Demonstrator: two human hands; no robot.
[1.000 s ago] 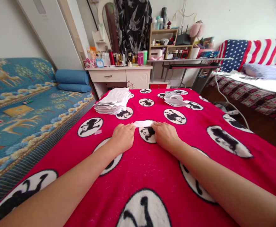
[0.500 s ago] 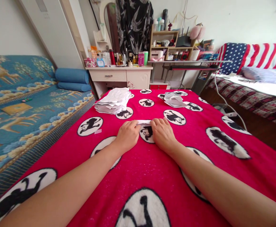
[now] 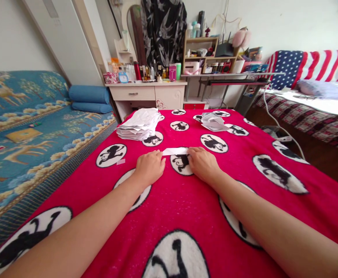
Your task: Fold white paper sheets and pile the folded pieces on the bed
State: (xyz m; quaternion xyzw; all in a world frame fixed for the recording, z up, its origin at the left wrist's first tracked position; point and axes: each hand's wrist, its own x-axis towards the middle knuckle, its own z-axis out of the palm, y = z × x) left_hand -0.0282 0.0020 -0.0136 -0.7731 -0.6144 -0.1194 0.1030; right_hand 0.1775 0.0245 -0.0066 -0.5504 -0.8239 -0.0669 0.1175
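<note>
A narrow folded strip of white paper (image 3: 174,151) lies on the red blanket (image 3: 186,200) in front of me. My left hand (image 3: 150,166) rests on the blanket with its fingers curled down onto the strip's left end. My right hand (image 3: 203,164) presses its fingertips on the right end in the same way. The strip's middle shows between the two hands. Both hands lie knuckles up, so the fingertips are mostly hidden.
A thick stack of white papers (image 3: 140,124) sits at the back left of the blanket, a smaller folded pile (image 3: 213,121) at the back right. A small paper scrap (image 3: 120,161) lies left. A blue sofa (image 3: 26,127) stands left, a dresser (image 3: 145,94) behind, a bed (image 3: 316,108) right.
Half a second ago my hands were close together over the strip, hiding most of it. They have since slid apart along it, and more of the paper shows between them.
</note>
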